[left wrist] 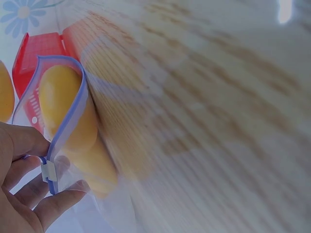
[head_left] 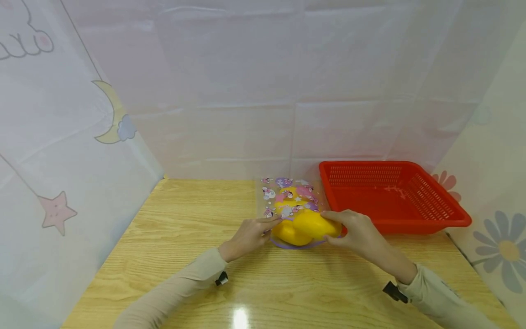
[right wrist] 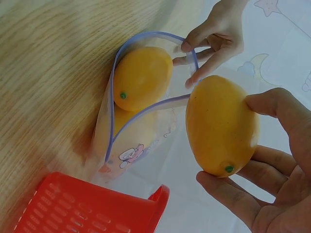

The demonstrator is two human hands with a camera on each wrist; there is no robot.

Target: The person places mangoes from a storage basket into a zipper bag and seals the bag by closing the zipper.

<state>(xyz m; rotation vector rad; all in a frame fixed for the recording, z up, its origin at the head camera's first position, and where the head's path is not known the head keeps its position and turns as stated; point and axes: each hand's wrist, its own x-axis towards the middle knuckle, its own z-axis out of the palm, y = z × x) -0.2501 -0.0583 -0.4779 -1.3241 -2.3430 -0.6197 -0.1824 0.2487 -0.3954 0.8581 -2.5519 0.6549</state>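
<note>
A clear zip bag [head_left: 266, 192] with cartoon prints and a purple zip edge [left wrist: 80, 97] lies on the table, its mouth spread toward the person. Inside are several yellow mangoes; one mango [right wrist: 143, 77] with a green stem dot sits right at the mouth. My left hand [head_left: 248, 234] pinches the bag's rim at its left corner, beside the white slider [left wrist: 48, 171]. In my right hand [head_left: 361, 233] another mango [right wrist: 221, 126] is held between thumb and fingers, over the opening in the head view and just outside the rim in the right wrist view.
A red plastic basket [head_left: 394, 225] with slotted walls stands on the wooden table [head_left: 197, 214], close to the bag's right side. Pale printed sheets [head_left: 246, 91] hang behind the table and along both sides.
</note>
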